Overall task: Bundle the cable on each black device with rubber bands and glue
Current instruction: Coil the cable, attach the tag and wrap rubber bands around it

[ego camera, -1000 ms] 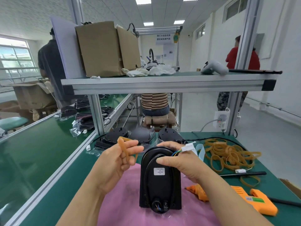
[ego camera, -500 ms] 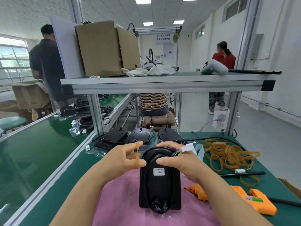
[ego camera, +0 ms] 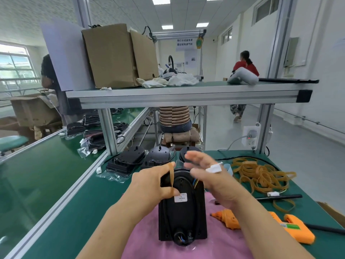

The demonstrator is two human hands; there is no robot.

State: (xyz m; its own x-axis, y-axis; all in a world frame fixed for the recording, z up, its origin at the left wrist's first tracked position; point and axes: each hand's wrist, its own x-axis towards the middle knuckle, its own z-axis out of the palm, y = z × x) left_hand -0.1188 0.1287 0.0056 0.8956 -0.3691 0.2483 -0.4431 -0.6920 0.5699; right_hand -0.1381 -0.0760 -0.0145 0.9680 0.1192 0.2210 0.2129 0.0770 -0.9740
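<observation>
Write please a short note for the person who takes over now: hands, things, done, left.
Left hand pinches one band, stretched at the top of the device.
Right hand, blurred, fingers spread, is at the white connector; grip unclear.
Device lies on the pink cloth; band pile and glue gun to its right.
Done: nothing banded yet.
Left: band the cable, glue, then the devices behind.

Matt black moulded-plastic oval device (ego camera: 182, 217) with a white paper label (ego camera: 180, 197), lying on a soft pink cloth mat (ego camera: 147, 243); smooth, faintly glossy green worktop (ego camera: 89, 206) edged by a matt aluminium rail (ego camera: 56, 206); dull, stretchy tan rubber band (ego camera: 171, 176); smooth orange plastic glue gun (ego camera: 296, 230); plain matt brown cardboard boxes (ego camera: 110, 57).
</observation>
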